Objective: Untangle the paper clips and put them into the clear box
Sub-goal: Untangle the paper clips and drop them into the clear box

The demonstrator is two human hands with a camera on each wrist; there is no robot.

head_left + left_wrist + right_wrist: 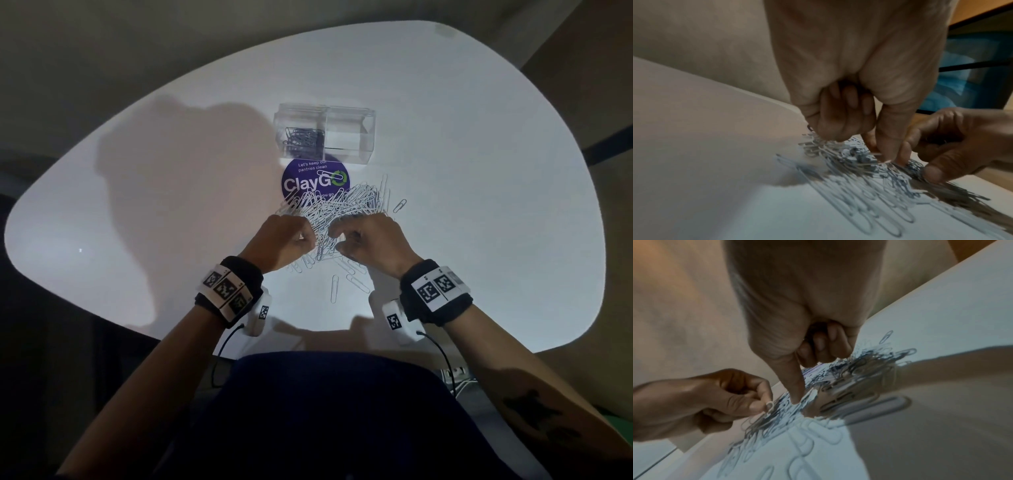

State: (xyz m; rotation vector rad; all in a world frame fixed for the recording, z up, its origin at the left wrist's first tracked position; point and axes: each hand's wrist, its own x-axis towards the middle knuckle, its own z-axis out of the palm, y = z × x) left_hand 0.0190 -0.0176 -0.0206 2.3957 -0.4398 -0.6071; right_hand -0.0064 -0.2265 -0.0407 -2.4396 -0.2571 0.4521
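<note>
Your left hand point(278, 240) and right hand point(368, 240) each pinch into the tangled heap of silver wire paper clips point(337, 205); a hard pull risks dragging linked clips off the white table point(479, 171).

The head view looks steeply down from above the white table point(445, 137), taking in its whole top, with the clear box point(325, 135) toward 12 o'clock. Each wrist view sits low and very close behind its own palm, aimed along the fingers. All three share the pile of paper clips point(337, 205); each wrist view also catches the opposite hand.
</note>
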